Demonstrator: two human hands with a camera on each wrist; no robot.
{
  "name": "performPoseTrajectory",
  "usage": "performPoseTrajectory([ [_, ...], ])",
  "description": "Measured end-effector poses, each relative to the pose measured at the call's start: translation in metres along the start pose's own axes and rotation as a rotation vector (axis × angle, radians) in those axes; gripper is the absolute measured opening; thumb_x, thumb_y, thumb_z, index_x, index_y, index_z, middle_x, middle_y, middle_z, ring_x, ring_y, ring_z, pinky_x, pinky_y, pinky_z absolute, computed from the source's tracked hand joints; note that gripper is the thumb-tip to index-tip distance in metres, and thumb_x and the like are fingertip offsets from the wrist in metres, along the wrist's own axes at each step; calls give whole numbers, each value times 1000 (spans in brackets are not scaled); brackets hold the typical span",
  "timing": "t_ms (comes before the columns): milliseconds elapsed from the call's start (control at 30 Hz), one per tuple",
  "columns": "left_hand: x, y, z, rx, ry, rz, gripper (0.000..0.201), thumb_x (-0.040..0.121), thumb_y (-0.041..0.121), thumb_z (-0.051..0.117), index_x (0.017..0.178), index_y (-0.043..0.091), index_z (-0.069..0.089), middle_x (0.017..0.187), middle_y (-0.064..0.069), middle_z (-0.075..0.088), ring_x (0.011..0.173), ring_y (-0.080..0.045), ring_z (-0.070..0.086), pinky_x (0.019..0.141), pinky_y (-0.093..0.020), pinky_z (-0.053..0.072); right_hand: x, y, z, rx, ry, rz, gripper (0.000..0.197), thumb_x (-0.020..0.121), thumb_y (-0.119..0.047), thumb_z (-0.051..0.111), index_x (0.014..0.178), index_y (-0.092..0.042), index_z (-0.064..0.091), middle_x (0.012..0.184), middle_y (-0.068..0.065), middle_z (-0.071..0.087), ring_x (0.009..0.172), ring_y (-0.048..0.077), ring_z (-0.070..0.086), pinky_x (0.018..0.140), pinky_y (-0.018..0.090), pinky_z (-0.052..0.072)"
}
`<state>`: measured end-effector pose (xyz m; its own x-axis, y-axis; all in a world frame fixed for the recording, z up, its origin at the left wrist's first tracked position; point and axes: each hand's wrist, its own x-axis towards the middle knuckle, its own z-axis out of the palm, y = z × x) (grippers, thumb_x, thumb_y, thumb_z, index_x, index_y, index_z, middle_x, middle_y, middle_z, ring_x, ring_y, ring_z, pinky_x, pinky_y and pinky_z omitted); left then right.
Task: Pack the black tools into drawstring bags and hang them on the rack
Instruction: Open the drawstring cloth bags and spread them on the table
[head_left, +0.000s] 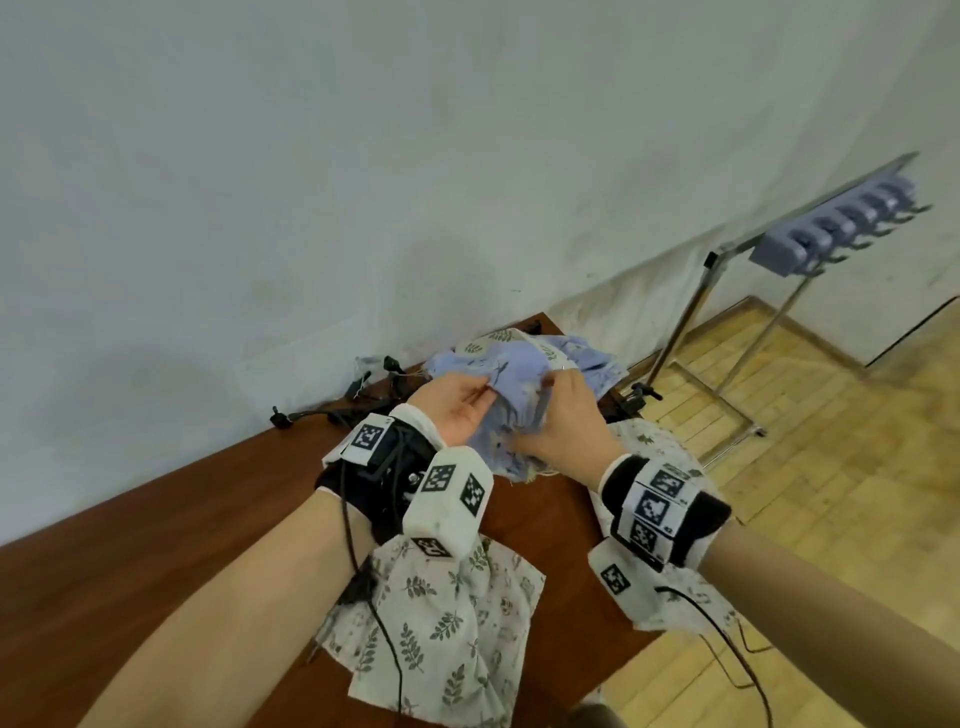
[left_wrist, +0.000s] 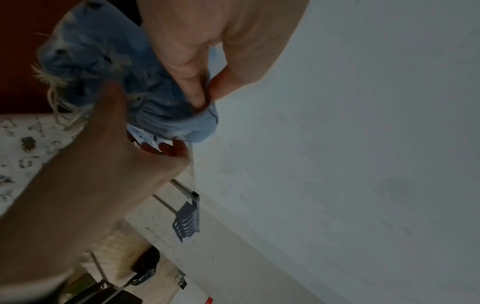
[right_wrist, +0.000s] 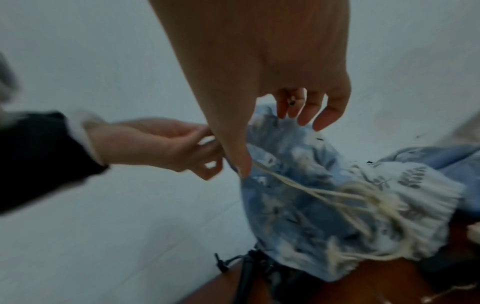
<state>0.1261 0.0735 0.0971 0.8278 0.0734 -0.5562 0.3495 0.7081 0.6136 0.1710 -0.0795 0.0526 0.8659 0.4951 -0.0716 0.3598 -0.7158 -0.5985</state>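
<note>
- Two hands work one blue drawstring bag (head_left: 511, 395) above the brown table (head_left: 156, 545): the left hand (head_left: 457, 410) pinches its fabric edge, the right hand (head_left: 563, 421) grasps the other side.
- Black tools (head_left: 343, 410) lie at the table's far edge, against the pale wall (head_left: 363, 156).
- More blue bags (head_left: 587, 358) are heaped behind; leaf-print cloth bags (head_left: 441, 623) lie nearer.
- The rack (head_left: 810, 244) stands on the wooden floor (head_left: 831, 467) to the right.
</note>
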Motion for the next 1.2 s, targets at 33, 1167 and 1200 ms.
performPoseTrajectory([
  [33,-3,3,4,27,9,24,28,100,0,34,123,-1,51,111,-13,58,66,-13,67,46,-1,41,6,8,2,43,30,10,56,76,-27,77,115,-5,43,111,6,40,97,23,43,79,29,42],
  [1167,1,40,-17,1479,-290,426,68,60,-25,25,60,40,47,64,2,43,66,-19,34,67,-35,28,4,62,-108,-262,-256,76,20,79,2,61,66,-13,62,61,-6,53,54,5,45,44,9,32],
  [1200,1,39,-15,1477,-291,448,68,60,-26,25,56,38,50,63,8,48,67,-18,42,68,-33,31,3,62,-109,-297,-269,96,16,78,-1,62,66,-11,62,61,-4,52,53,6,44,43,11,31],
])
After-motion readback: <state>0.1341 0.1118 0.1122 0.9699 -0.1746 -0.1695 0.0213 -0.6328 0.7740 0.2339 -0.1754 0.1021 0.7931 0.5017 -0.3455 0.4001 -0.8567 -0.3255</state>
